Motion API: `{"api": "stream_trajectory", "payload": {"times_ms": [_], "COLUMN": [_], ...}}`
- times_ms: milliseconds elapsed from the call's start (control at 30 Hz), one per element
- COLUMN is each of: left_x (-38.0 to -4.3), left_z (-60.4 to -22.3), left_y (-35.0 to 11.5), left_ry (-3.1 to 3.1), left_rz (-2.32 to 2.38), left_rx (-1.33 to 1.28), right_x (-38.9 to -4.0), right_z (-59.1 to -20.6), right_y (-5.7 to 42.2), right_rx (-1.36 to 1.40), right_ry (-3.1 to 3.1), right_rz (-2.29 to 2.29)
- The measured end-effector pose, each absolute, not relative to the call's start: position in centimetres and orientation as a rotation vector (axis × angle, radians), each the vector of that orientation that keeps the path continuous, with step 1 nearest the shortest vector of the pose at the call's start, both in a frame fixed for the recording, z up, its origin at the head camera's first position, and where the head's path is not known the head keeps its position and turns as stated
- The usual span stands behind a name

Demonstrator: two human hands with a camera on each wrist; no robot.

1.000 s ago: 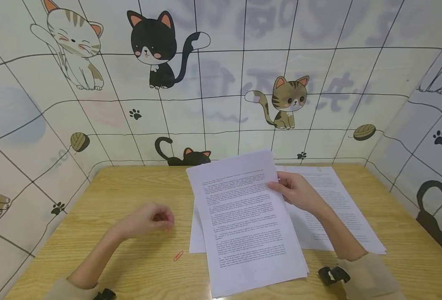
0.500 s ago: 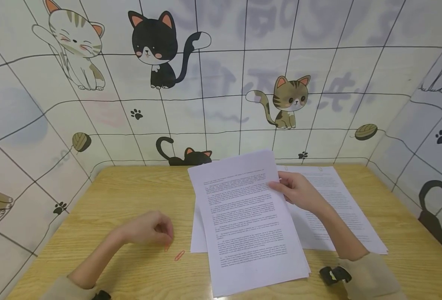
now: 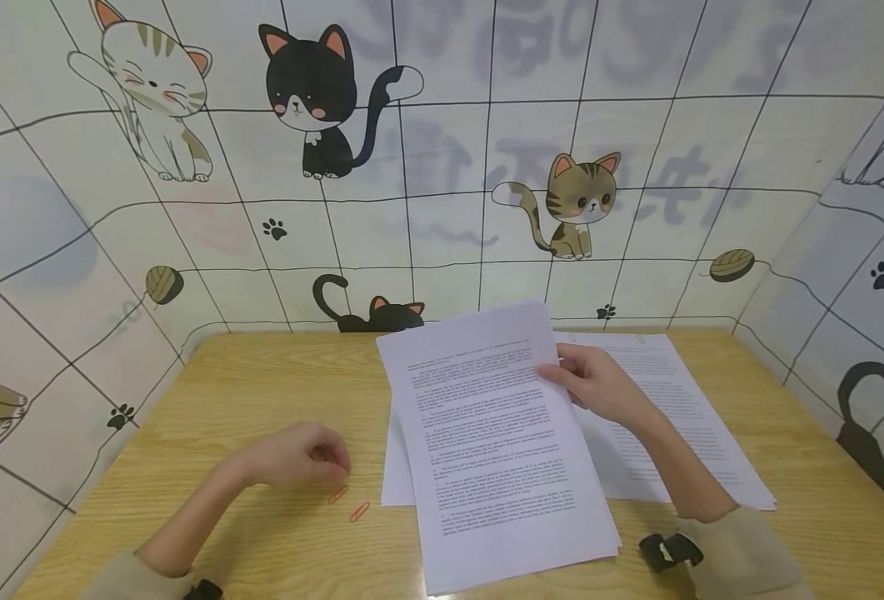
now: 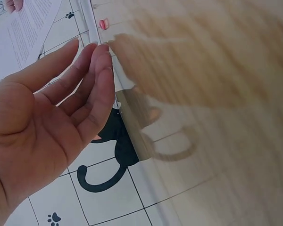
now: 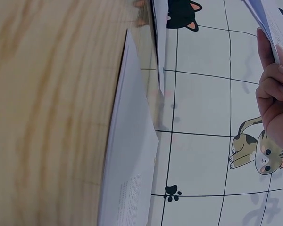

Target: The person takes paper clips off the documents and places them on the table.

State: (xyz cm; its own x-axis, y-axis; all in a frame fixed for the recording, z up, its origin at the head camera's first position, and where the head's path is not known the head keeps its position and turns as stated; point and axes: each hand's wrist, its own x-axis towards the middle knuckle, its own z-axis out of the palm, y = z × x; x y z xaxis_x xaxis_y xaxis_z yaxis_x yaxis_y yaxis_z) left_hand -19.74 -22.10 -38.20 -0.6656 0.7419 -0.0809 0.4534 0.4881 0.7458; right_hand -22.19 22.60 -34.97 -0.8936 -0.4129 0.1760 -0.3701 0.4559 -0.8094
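My right hand (image 3: 595, 383) pinches a small stack of printed sheets (image 3: 501, 450) at its upper right edge, thumb in front and fingers behind. The stack is raised at a tilt, its lower end close to the table. My left hand (image 3: 299, 457) hovers low over the table to the left, fingertips just above a red paper clip (image 3: 338, 495). In the left wrist view its fingers (image 4: 101, 70) are gently bent and the thumb stands apart, with nothing seen between them. A second red paper clip (image 3: 360, 512) lies just to the right of the first.
More printed sheets (image 3: 681, 417) lie on the wooden table (image 3: 262, 375) at the right, paper clips (image 3: 640, 339) along their top edge. Another white sheet (image 3: 395, 475) shows under the raised stack. A cat-patterned wall covering (image 3: 442, 167) encloses the back and sides.
My left hand has moved down toward the table. The paper clip at its fingertips now lies beside the other one, let go. My right hand and the raised sheets have stayed still.
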Motion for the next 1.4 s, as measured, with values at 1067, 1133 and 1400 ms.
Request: {"api": "stream_trajectory", "payload": {"times_ms": [1067, 1133, 1400], "left_x": [-20.2, -20.2, -20.7], "left_z": [-35.4, -35.3, -35.4], "left_y": [-18.2, -17.9, -16.6], "left_ry": [2.324, 2.314, 2.304], "left_rz": [1.589, 1.619, 1.758], "left_rx": [0.808, 0.791, 0.761], "right_x": [-22.1, -22.1, -22.0], "right_z": [-34.9, -34.9, -34.8], "right_y": [23.0, 23.0, 22.9], "right_rx": [-0.719, -0.719, -0.704], "right_ry": [2.573, 2.564, 2.539], "right_rz": [-1.603, -1.619, -1.671]}}
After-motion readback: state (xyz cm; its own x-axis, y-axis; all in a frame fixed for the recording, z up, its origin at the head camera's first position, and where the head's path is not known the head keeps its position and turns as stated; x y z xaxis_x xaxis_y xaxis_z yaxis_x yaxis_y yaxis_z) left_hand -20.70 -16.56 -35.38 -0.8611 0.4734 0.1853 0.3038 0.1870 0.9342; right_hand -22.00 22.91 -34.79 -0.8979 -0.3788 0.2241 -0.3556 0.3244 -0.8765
